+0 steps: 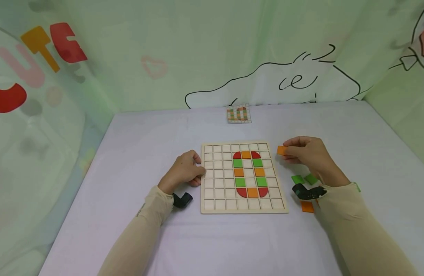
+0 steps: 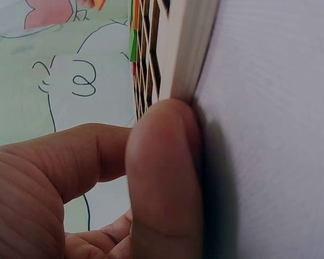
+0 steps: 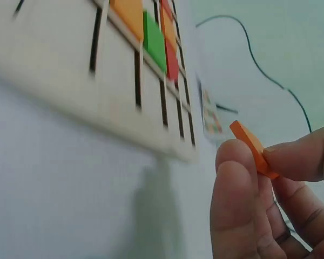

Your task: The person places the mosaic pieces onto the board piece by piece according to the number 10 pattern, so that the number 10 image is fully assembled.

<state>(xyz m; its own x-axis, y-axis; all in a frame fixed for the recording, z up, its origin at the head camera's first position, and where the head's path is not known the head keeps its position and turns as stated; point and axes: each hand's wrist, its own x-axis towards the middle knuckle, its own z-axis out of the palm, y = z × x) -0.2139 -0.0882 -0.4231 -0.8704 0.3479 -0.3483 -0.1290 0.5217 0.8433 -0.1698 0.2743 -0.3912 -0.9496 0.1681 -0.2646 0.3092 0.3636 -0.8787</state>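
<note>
A wooden grid board (image 1: 243, 211) lies flat on the table, with red quarter-round corner tiles (image 1: 263, 192), green squares (image 1: 240, 182) and orange squares (image 1: 253, 192) set in a ring right of its middle. My left hand (image 1: 184, 168) touches the board's left edge; in the left wrist view one fingertip (image 2: 162, 145) presses against its side. Beyond the board's upper right edge, my right hand (image 1: 308, 151) pinches an orange square tile (image 3: 248, 148) between thumb and fingers, raised off the table. Part of that tile is covered by the fingers.
Two loose green tiles (image 1: 297, 179) lie right of the board, below the right hand. An orange tile (image 1: 307, 207) is nearer the front, and the right wrist's black camera (image 1: 306, 191) hides some of this spot. Behind the board stands a small printed pattern card (image 1: 239, 114).
</note>
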